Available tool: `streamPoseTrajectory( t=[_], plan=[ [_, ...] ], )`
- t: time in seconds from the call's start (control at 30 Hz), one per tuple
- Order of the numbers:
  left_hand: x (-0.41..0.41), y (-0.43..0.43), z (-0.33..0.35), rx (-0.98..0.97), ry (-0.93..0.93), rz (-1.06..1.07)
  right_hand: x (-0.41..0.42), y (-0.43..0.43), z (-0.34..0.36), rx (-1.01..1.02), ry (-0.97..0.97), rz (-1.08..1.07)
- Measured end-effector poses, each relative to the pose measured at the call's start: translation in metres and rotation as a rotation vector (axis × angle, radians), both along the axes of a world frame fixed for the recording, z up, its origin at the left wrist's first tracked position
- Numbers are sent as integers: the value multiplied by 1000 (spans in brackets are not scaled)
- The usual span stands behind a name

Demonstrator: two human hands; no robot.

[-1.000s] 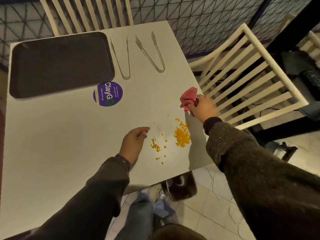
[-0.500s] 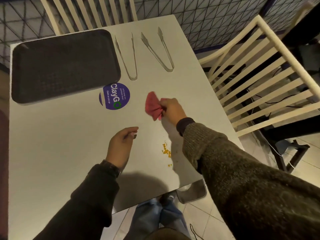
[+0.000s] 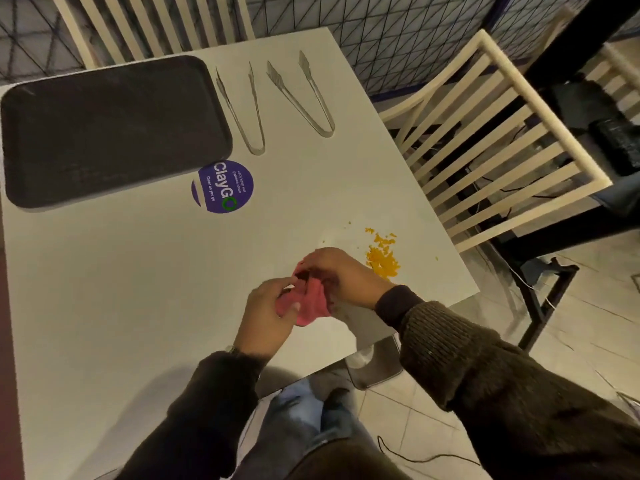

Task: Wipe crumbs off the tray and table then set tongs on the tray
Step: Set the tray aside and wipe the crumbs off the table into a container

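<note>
Nearest, the left hand [image 3: 265, 315] and right hand [image 3: 341, 277] both pinch a pink cloth [image 3: 308, 303] just above the tabletop [image 3: 138, 271]; it looks soft and limp, best bunched into a pad. Just beyond lie loose orange crumbs [image 3: 382, 258], light and easily scattered. Farther off, two metal tongs [image 3: 242, 109] [image 3: 304, 95] rest beside the dark tray [image 3: 104, 129]; stiff, probably slick, best taken mid-arm.

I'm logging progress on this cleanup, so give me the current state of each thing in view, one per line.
Tray: flat on table, nothing on it.
Left tongs: on table beside tray, sprung open.
Right tongs: on table, sprung open.
Cloth: bunched, held by both hands.
Crumbs: piled near table's right edge, unwiped.
Left hand: gripping cloth.
Right hand: gripping cloth.
</note>
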State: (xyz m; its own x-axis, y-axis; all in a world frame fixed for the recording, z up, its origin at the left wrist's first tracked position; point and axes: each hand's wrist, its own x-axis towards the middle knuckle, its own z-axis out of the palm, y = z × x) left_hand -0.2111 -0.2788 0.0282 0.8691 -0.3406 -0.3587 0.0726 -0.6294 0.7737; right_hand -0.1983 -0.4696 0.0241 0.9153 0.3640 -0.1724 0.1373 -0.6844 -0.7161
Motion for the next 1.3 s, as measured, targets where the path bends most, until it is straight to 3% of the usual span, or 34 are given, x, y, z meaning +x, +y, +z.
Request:
streamPoseTrajectory(
  t=[0.13,0.27,0.37,0.5,0.63,0.8,0.93,1.1,1.3],
  plan=[
    [-15,-25,-11,113,-63,-85,-30,-23,25,-11,-57,-436],
    [-18,-44,-27,285,-120,-97,-64,-49,29,9,11,-626],
    [-23,-56,-40,303,-116,-42,-88,-70,20,-12,35,-669],
    [-15,-73,-60,275,-71,195,-110,-99,10,34,50,-670],
    [-26,-77,-61,-98,-67,589,-128,-125,-5,68,70,-628],
    [-53,-72,-62,-42,-127,924,-146,-154,-32,47,61,-592],
    [-62,-74,-60,-19,-35,880,-158,-168,-37,23,51,-607],
    [-42,-81,-65,-148,91,788,-176,-179,-47,33,35,-664],
    [-55,-126,-59,-182,118,635,-186,-180,-58,20,52,-671]
  ],
)
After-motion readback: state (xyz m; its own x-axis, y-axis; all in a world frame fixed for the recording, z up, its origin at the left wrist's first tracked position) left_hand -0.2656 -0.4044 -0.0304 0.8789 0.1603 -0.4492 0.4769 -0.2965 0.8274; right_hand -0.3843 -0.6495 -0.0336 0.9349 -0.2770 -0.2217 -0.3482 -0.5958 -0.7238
